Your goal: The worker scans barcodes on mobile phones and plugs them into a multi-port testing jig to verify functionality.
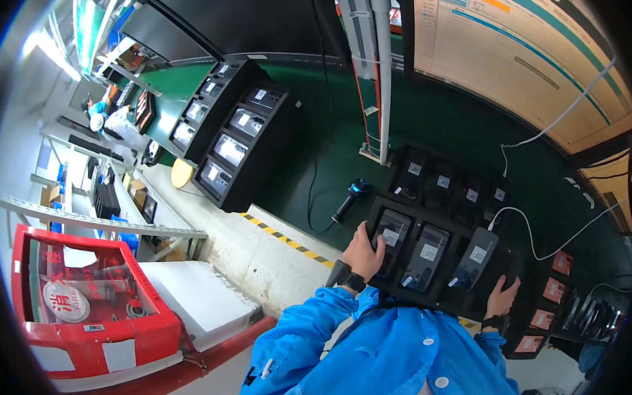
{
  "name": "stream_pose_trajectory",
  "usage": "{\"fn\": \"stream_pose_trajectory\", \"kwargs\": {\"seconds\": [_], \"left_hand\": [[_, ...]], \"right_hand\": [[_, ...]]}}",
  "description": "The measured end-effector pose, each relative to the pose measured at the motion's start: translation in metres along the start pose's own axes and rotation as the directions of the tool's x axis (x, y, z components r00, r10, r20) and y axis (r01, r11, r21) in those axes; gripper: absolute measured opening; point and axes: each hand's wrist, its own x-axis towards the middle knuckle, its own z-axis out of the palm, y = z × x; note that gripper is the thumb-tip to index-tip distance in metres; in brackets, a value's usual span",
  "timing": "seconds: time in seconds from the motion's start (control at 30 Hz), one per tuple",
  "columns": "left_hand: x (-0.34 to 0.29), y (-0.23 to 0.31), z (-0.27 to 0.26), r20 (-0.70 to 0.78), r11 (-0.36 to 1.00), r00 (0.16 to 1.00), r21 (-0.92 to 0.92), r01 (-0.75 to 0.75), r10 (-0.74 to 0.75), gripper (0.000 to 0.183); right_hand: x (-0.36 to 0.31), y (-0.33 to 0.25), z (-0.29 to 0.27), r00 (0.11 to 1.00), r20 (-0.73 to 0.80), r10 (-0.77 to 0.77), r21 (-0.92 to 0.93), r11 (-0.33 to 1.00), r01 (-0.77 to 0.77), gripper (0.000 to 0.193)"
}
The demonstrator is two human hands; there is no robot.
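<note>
Against my body, at the bench's near edge, is a black tray (505, 262) with phone-shaped slots. My left hand (363, 253) is closed round its left end, thumb on top. At the right end my right hand (502, 297) grips the tray, its fingers partly hidden. Two dark phones in clear wrapping, a left one (392, 238) and a middle one (425, 258), lie in the slots with white labels up. On the right side lies a grey phone (473, 259), unwrapped-looking, with a white cable (515, 210) running to its top end.
Beyond it stands another black tray with several labelled phones (442, 182). A handheld scanner (349, 200) lies to its left. Loaded phone trays (239, 141) stand farther left, a lit monitor (492, 66) behind. Orange-labelled items (543, 320) sit at right; a red fire cabinet (161, 335) stands left.
</note>
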Motion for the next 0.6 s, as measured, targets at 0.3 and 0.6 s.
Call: {"fn": "stream_pose_trajectory", "kwargs": {"seconds": [0.3,0.6], "left_hand": [[0.007,0.004,0.001,0.034,0.999,0.999,-0.045,-0.008,0.01,0.055],[-0.002,-0.012,0.001,0.012,1.0,0.999,-0.009,-0.029,0.029,0.058]], "right_hand": [[-0.003,-0.018,-0.012,0.999,-0.009,0.043,0.011,0.999,-0.043,0.051],[-0.011,-0.022,-0.009,0.998,-0.021,0.053,0.036,0.998,-0.052,0.052]]}}
